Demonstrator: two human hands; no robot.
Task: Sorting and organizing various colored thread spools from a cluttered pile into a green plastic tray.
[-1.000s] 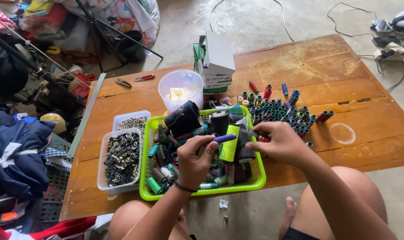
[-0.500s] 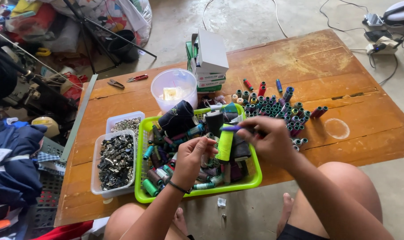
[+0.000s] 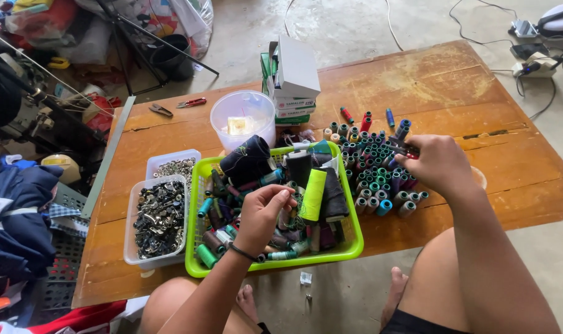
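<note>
A person sits at the near edge of a low wooden table (image 3: 417, 80), sorting thread spools out of a lime-green basket (image 3: 275, 263) that rests against that edge. The basket remains well filled with mixed spools and dark cones, so by the look of it much sorting is left. Just right of it, toward the table's middle, a cluster of small spools (image 3: 371, 164) stands upright in rows, the part apparently done. The right hand (image 3: 436, 166) reaches over that cluster's right side, fingers pinched together on what seems a small spool, though the grip is partly hidden. The left hand (image 3: 263, 213) hovers in the basket, fingertips closed on a bit of thread or a spool; which, I cannot tell. Two clear tubs of metal parts (image 3: 160, 216) sit at the left edge.
</note>
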